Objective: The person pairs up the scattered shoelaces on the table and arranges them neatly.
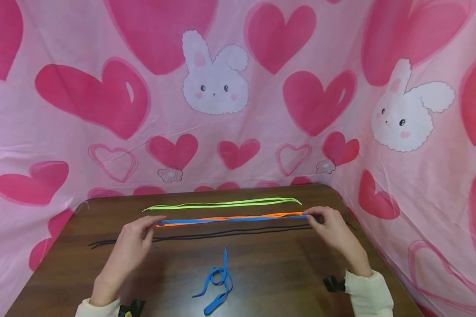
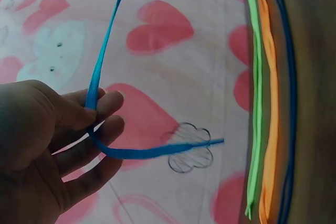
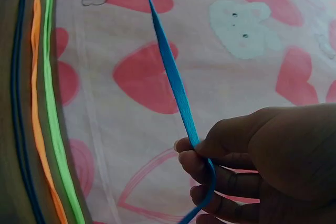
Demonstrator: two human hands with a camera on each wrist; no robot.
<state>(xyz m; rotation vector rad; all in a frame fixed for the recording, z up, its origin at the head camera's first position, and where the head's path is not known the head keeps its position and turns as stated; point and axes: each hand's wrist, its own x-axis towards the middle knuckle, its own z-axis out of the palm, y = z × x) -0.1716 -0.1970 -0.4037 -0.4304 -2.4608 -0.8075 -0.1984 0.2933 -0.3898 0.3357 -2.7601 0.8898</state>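
Observation:
A flat blue shoelace (image 1: pixel 258 218) is stretched taut between both hands, over an orange shoelace (image 1: pixel 283 215) in the head view. My left hand (image 1: pixel 132 243) pinches one end between thumb and forefinger. In the left wrist view a short tail of the blue lace (image 2: pixel 139 153) hangs past the other fingers of the left hand (image 2: pixel 63 145). The right hand (image 1: pixel 335 230) pinches the other end. In the right wrist view the blue lace (image 3: pixel 176 77) passes between thumb and fingertips of the right hand (image 3: pixel 236 161), its tail curving below.
A green shoelace (image 1: pixel 222 205) lies straight near the table's far edge. Nearer than the orange one runs a dark navy shoelace (image 1: pixel 230 233). Another blue shoelace (image 1: pixel 225 259) lies loosely looped at the front of the brown table (image 1: pixel 285 273). A pink heart-print cloth (image 1: pixel 262 110) hangs behind.

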